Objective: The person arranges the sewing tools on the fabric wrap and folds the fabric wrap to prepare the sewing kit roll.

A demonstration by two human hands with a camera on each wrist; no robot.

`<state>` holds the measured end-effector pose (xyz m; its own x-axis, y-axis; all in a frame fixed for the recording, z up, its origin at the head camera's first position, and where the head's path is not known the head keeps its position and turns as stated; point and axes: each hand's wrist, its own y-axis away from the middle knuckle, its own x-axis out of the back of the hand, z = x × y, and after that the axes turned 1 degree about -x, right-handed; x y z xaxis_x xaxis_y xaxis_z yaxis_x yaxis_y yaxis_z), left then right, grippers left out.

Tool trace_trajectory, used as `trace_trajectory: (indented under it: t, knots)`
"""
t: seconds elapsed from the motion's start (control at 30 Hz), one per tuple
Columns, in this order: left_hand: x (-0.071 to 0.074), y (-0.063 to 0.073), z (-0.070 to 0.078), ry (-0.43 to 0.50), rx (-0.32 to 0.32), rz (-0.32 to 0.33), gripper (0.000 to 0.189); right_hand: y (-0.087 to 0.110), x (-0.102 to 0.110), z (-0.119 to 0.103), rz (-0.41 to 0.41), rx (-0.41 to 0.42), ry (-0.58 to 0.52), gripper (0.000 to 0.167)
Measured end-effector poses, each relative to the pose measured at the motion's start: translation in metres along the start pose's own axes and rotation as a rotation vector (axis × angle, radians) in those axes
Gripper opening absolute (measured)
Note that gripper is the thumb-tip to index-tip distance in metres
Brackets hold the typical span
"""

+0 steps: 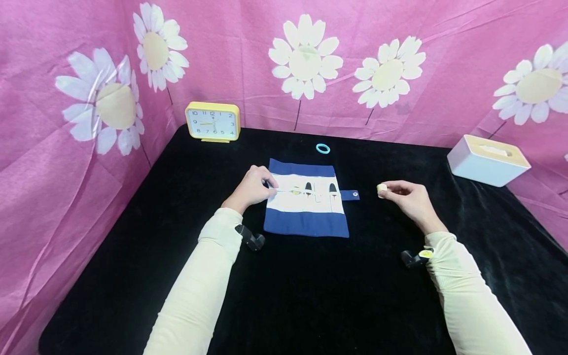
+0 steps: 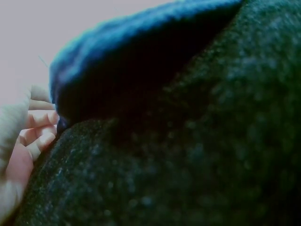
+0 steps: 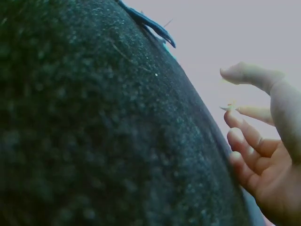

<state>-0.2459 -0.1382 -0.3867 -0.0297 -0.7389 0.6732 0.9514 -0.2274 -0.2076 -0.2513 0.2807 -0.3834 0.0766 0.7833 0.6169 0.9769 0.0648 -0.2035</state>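
Observation:
In the head view a blue and white fabric roll-up pouch (image 1: 306, 224) lies unfolded on the black cloth. Dark-topped slim items (image 1: 333, 189) and a small yellowish piece (image 1: 296, 190) sit in its white middle band. My left hand (image 1: 253, 187) pinches the pouch's left edge; in the left wrist view its curled fingers (image 2: 42, 127) meet the blue fabric. To the right of the pouch, my right hand (image 1: 410, 199) holds a small white and pale yellow roll-like piece (image 1: 381, 191) between thumb and fingers, above the cloth. Its exact kind cannot be made out.
A blue tab with a snap (image 1: 350, 195) sticks out from the pouch's right side. Behind it lies a light-blue ring (image 1: 323, 148). A yellow clock (image 1: 213, 122) stands at the back left, and a white tissue box (image 1: 485, 162) at the back right.

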Motion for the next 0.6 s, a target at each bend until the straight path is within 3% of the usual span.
trace_trajectory:
  t: [0.27, 0.6]
  knots:
    - [-0.003, 0.000, 0.001, -0.008, -0.012, 0.011, 0.012, -0.001, -0.003, -0.023, -0.028, 0.051, 0.054, 0.036]
    - [-0.001, 0.000, 0.000, -0.022, -0.010, 0.012, 0.011, -0.004, -0.027, -0.068, -0.112, 0.078, 0.046, 0.035]
